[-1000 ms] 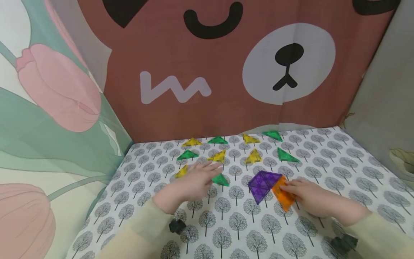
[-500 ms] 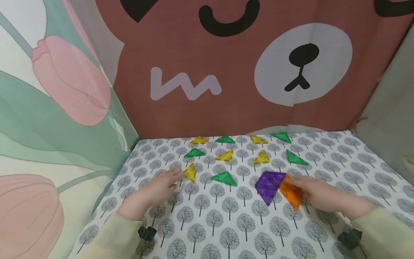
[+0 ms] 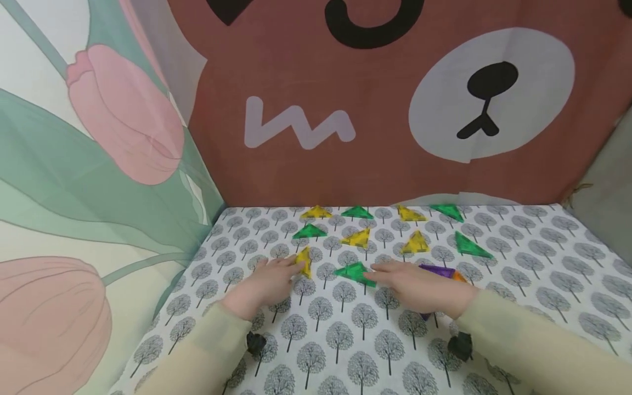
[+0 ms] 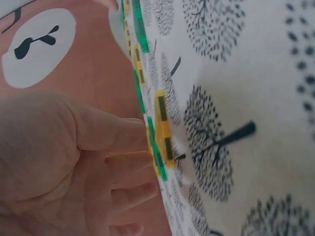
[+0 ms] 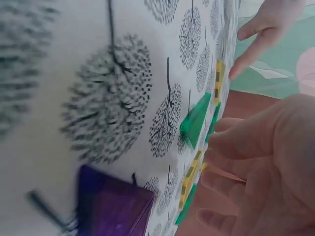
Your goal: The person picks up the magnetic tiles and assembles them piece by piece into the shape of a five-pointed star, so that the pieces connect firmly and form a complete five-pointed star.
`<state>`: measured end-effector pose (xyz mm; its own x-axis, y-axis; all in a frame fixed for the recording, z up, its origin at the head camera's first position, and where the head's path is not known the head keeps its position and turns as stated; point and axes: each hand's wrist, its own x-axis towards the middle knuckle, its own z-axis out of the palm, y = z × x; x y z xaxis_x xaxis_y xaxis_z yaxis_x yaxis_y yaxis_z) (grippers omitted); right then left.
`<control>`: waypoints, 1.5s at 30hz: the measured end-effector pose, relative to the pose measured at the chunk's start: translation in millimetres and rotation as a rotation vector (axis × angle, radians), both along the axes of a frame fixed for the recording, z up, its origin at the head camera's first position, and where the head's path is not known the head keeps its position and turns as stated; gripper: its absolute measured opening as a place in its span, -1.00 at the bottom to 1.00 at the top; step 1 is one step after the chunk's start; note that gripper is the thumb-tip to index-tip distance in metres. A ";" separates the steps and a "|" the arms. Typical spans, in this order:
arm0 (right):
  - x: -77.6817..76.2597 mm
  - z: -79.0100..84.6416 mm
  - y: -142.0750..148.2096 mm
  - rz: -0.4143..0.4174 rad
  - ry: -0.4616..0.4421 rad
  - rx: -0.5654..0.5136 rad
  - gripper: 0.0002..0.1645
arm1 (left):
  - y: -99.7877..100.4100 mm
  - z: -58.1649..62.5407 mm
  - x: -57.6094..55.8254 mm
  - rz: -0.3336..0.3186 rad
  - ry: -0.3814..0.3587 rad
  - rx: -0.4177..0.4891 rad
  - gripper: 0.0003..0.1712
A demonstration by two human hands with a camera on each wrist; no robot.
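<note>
My left hand (image 3: 269,282) reaches beside a yellow triangular tile (image 3: 304,262), fingertips at its left edge; in the left wrist view its fingers are extended and grip nothing. At a green triangular tile (image 3: 354,272) are the fingertips of my right hand (image 3: 419,285); the right wrist view shows loosely bent fingers close to the green tile (image 5: 196,122), and I cannot tell whether they touch it. Behind the right hand and wrist lie purple tiles (image 3: 438,270), mostly hidden, with a corner of an orange tile (image 3: 460,277) showing. All these tiles are translucent.
More yellow (image 3: 356,238) and green tiles (image 3: 472,245) lie spaced apart in rows towards the back. The cloth (image 3: 340,340) under them has a tree print. A brown bear-print curtain (image 3: 306,175) stands behind, and a tulip-print curtain (image 3: 128,219) on the left.
My right hand has left the orange tile and moved left to the green tile. The left hand went left off the green tile and now sits by the yellow one. The head view has shifted.
</note>
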<state>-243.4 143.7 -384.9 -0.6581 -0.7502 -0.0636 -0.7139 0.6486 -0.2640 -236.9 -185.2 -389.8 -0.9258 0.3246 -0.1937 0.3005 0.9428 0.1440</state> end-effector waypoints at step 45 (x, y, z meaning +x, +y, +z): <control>26.9 -19.7 -58.0 -0.200 0.079 0.059 -0.35 | 66.5 -10.5 40.2 -0.217 0.065 -0.086 -0.09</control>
